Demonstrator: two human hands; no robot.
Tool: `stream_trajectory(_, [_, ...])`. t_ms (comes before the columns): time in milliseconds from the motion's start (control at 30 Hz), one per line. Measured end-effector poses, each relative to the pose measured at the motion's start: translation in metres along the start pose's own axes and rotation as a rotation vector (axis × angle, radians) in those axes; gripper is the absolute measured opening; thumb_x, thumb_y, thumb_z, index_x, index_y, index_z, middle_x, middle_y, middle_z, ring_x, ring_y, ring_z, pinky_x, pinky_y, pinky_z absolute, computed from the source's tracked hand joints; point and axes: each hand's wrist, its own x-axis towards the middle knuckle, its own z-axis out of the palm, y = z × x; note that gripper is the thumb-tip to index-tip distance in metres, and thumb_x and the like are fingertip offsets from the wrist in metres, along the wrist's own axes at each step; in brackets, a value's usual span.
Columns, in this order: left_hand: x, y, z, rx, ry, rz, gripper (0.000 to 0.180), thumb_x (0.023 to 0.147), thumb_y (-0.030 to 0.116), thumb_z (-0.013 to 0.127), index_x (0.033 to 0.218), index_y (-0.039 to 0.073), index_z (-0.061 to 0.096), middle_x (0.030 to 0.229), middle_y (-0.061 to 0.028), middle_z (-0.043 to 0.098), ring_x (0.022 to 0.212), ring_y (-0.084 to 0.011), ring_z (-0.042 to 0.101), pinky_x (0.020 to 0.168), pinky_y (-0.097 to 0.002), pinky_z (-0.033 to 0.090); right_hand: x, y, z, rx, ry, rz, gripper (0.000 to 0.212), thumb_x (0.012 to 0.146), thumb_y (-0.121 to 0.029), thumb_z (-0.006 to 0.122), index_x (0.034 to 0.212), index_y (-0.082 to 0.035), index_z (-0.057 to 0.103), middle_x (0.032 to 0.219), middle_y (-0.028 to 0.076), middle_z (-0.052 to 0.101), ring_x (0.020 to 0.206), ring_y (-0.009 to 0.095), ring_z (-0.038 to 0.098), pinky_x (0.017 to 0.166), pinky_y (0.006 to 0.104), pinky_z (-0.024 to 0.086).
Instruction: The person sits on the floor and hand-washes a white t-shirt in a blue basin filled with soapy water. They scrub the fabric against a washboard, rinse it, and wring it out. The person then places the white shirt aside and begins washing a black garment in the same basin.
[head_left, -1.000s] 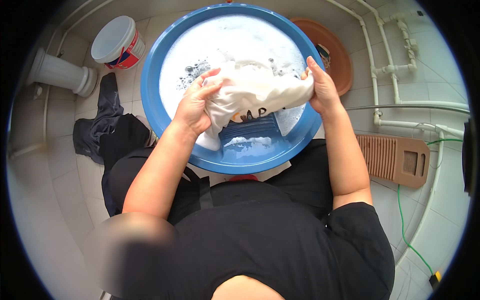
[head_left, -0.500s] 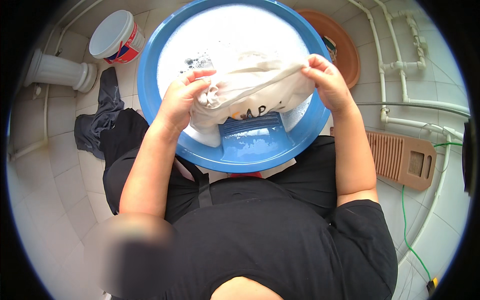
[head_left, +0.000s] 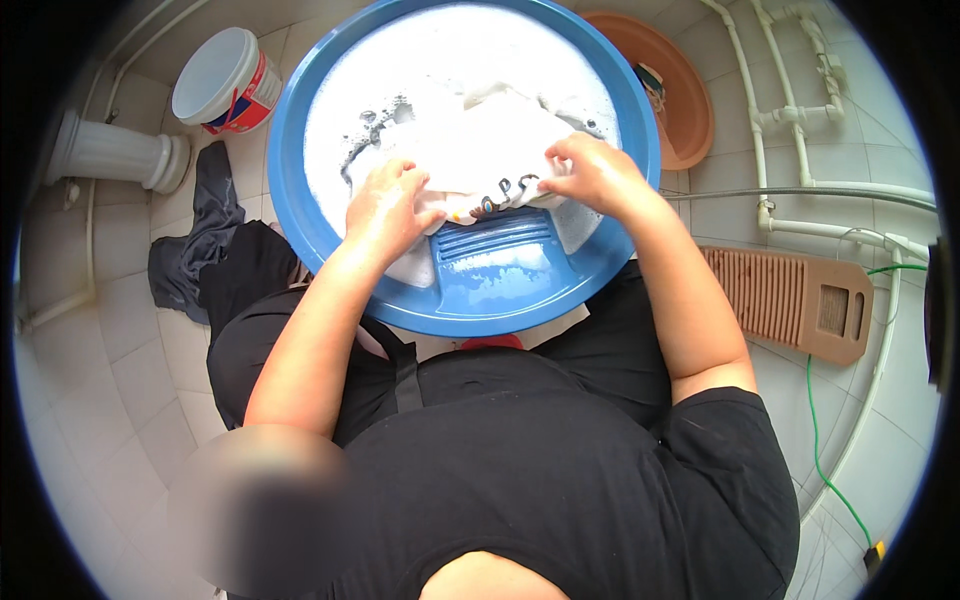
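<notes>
A wet white garment (head_left: 490,140) with a dark and coloured print on its near edge lies in the suds of a large blue washtub (head_left: 500,290). At its left end, my left hand (head_left: 388,208) rests with thumb and fingers apart. My right hand (head_left: 598,178) is at the garment's right end, its thumb and fingers also spread. Both hands touch the cloth without closing round it. The tub's ribbed washboard slope (head_left: 495,238) shows just in front of the print. White foam hides the far part of the cloth.
A white bucket (head_left: 215,75) with a red and blue label stands at the far left, near dark clothing (head_left: 205,235) on the tiles. Behind the tub on the right is a brown basin (head_left: 685,110). A brown washboard (head_left: 790,300) and white pipes (head_left: 790,130) are at the right.
The garment, held up and stretched between both hands before, has come down into the suds. Both hands have loosened, and the right one has moved inward and lower.
</notes>
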Motion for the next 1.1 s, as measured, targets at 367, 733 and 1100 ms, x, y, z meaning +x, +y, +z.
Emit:
stream_trajectory(367, [0.018, -0.009, -0.048, -1.236, 0.001, -0.351, 0.013, 0.092, 0.016, 0.048, 0.098, 0.004, 0.049, 0.089, 0.0002, 0.054, 0.085, -0.0063, 0.050, 0.078, -0.0202, 0.040, 0.010, 0.025, -0.038, 1.289, 0.283, -0.040, 0.013, 0.088, -0.015, 0.055, 0.091, -0.002, 0.053, 0.086, 0.003, 0.060, 0.079, 0.010, 0.055, 0.075, 0.0233, 0.043])
stream_trajectory(733, [0.038, -0.037, -0.046, -1.315, 0.441, -0.406, 0.017, 0.091, 0.014, 0.049, 0.101, 0.001, 0.051, 0.095, -0.0065, 0.056, 0.091, -0.0118, 0.053, 0.082, -0.0241, 0.042, 0.032, 0.028, -0.043, 0.356, 0.747, -0.187, 0.026, 0.078, -0.029, 0.065, 0.091, -0.007, 0.062, 0.098, 0.010, 0.059, 0.083, 0.025, 0.058, 0.075, 0.0314, 0.046])
stream_trajectory(1100, [0.012, 0.002, 0.005, -0.149, -0.245, 0.027, 0.037, 0.077, 0.023, 0.062, 0.108, 0.004, 0.055, 0.107, -0.0140, 0.055, 0.101, -0.0281, 0.053, 0.086, -0.0360, 0.043, 0.025, 0.025, 0.030, -0.144, -0.149, 0.198, 0.036, 0.081, -0.038, 0.057, 0.092, -0.004, 0.064, 0.092, 0.015, 0.063, 0.091, 0.028, 0.060, 0.079, 0.0380, 0.047])
